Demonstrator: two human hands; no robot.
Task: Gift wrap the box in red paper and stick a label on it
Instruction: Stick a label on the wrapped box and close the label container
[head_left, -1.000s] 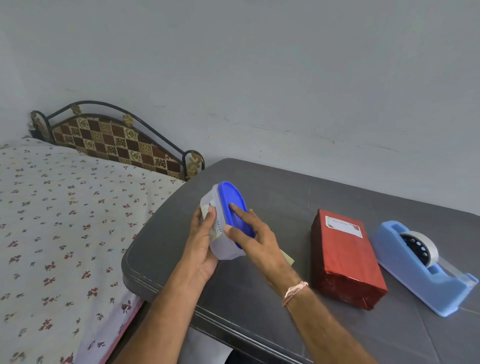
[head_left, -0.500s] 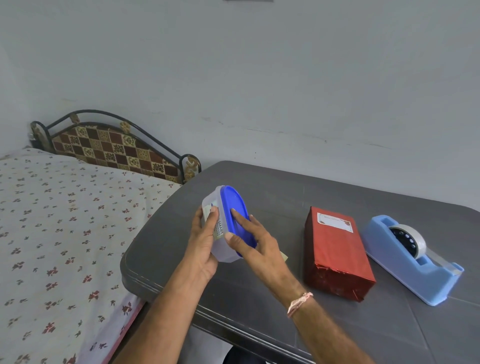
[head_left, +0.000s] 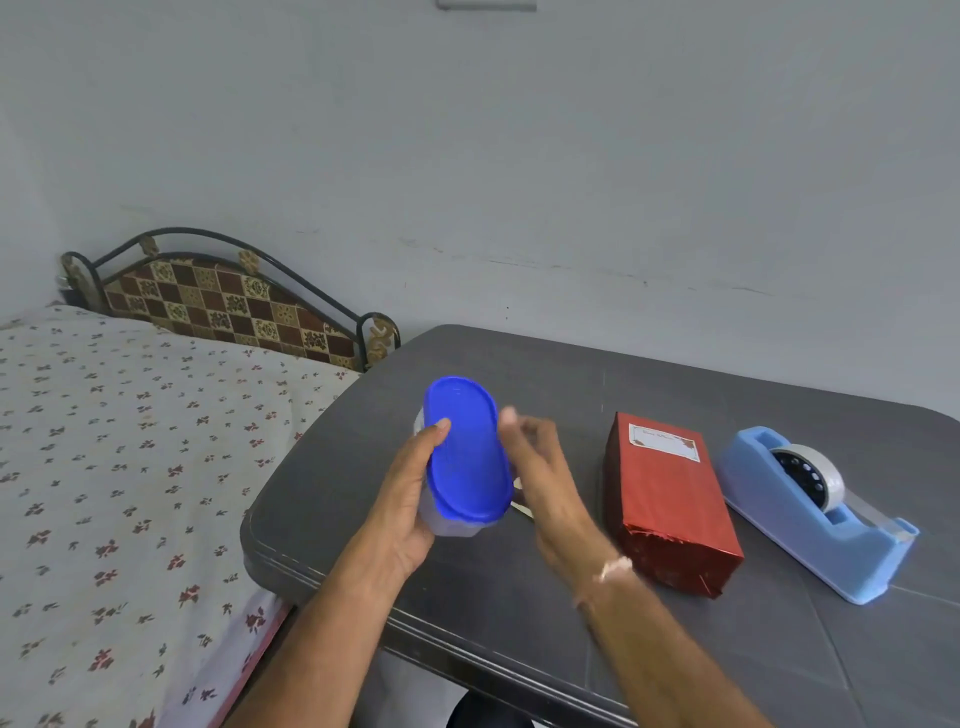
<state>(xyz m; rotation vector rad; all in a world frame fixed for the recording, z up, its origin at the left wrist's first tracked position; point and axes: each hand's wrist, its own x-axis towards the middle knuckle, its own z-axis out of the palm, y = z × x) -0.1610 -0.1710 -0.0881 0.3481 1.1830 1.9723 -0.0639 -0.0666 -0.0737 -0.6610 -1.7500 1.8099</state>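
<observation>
Fingers of my left hand (head_left: 410, 499) curl round a clear plastic container (head_left: 448, 526), with the thumb lying across the near-left edge of its blue oval lid (head_left: 465, 457); I hold it tilted above the table (head_left: 493, 603), lid turned towards me. My right hand (head_left: 540, 467) hangs just right of the lid, blurred, its fingers loose and slightly spread, holding nothing; whether they touch the lid I cannot tell. A pale thread band (head_left: 614, 567) circles that wrist. Further right on the dark grey table lies the box (head_left: 670, 514), fully wrapped in shiny red paper, flat on its broad side with one short end towards me. A white label (head_left: 664, 441) with a decorated border sits on its top face at the far end. Just beside the box, on its right and apart from it, stands a light blue tape dispenser (head_left: 831, 551) carrying a roll of clear tape (head_left: 823, 470), cutter end pointing near-right. Left of the table is a bed (head_left: 130, 441) under a flowered sheet, with a chequered headboard (head_left: 228, 304) against the grey wall (head_left: 519, 156).
</observation>
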